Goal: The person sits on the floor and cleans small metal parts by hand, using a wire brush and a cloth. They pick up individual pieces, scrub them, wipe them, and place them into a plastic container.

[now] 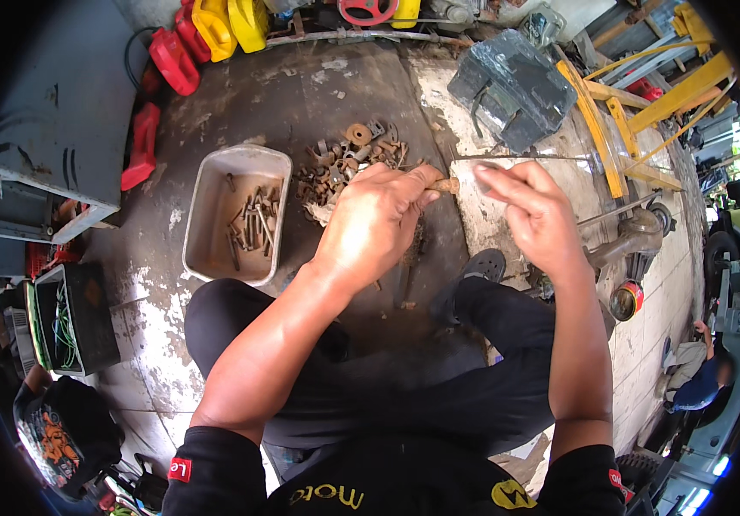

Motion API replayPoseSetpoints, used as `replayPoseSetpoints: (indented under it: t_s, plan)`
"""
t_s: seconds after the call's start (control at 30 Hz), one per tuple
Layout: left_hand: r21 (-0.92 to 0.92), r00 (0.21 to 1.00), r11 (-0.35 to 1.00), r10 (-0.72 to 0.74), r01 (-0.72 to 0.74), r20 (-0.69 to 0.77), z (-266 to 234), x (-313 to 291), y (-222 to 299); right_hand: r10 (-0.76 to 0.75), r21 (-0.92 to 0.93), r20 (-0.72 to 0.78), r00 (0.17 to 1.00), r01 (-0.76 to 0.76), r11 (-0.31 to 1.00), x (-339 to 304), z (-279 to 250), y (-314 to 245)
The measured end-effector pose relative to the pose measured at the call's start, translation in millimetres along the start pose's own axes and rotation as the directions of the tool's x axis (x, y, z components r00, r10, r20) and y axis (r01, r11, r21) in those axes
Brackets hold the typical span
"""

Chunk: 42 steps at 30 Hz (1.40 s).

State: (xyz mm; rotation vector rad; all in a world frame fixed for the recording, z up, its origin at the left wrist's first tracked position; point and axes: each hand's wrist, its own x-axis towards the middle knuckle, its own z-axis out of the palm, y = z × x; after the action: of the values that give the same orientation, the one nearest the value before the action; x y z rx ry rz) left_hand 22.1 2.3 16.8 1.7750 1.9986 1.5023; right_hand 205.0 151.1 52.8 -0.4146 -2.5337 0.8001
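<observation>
My left hand (376, 217) is closed, its fingers wrapped round a rusty bolt (446, 185) whose brown end sticks out to the right. Just across a small gap is my right hand (535, 215), with thumb and fingers drawn together around a small greyish thing too blurred to name. Below and behind my left hand, a heap of rusty nuts, washers and other hardware (336, 163) lies on the dark floor. A pale plastic bin (280, 168) stands left of the heap, with several rusty bolts (254, 222) inside it.
A black case (514, 90) and a yellow metal frame (592, 129) stand at the far right. Red jerrycans (172, 62) and yellow ones (215, 27) line the far left, by a grey cabinet (52, 112). One person (64, 439) is lower left, another (699, 383) far right.
</observation>
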Motion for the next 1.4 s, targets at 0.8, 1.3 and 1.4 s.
replayPoseSetpoints:
  t_s: [0.8, 1.3, 1.4]
  plan:
    - [-0.711, 0.918, 0.581, -0.226, 0.396, 0.326, 21.9, -5.3, 3.3, -0.126, 0.186, -0.13, 0.983, 0.149, 0.971, -4.3, 26.2, -40.0]
    - [-0.712, 0.911, 0.572, -0.203, 0.407, 0.358, 17.5, -4.1, 0.6, 0.166, 0.345, -0.211, 0.963, -0.086, 0.935, 2.9, 30.1, -26.8]
    - [-0.734, 0.913, 0.544, -0.224, 0.407, 0.34, 18.9, -3.5, -1.7, -0.057, 0.342, -0.263, 0.963, 0.149, 0.928, 0.4, 32.6, -36.5]
